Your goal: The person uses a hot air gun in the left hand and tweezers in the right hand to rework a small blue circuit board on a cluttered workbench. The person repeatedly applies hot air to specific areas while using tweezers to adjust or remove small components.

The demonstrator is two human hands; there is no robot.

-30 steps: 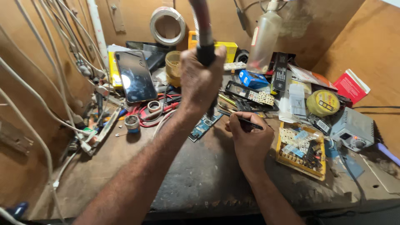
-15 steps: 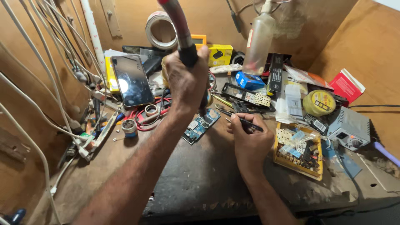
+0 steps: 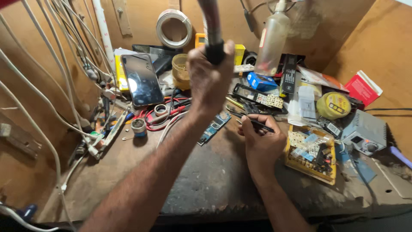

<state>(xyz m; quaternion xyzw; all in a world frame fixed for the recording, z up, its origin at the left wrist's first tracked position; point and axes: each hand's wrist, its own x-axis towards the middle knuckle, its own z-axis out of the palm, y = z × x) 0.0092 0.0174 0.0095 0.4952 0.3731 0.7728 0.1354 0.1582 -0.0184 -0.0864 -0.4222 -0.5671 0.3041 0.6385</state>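
The left hand (image 3: 209, 81) is gripping the black handle of a thick grey tube-shaped tool (image 3: 212, 30), its fingers wrapped tight around it, and is holding it raised above the worn dark surface (image 3: 201, 180). The tool's upper end is running out of the top of the view, so its type cannot be told. The right hand (image 3: 262, 144) is resting low on the surface, its fingers pinching a thin black pointed tool (image 3: 253, 121) whose tip is lying close to a small blue circuit board (image 3: 214, 126). That board is sitting just below the raised left hand, beside red wires (image 3: 165, 116).

The clutter is pressing in from every side: a dark smartphone (image 3: 141, 79) is leaning to the left, and a yellow compartment tray of tiny parts (image 3: 311, 154) is touching the right wrist. A risk, as I judge it, is the right wrist nudging that tray and scattering parts, or the raised tool swinging into the clear plastic bottle (image 3: 272, 41) standing behind it.
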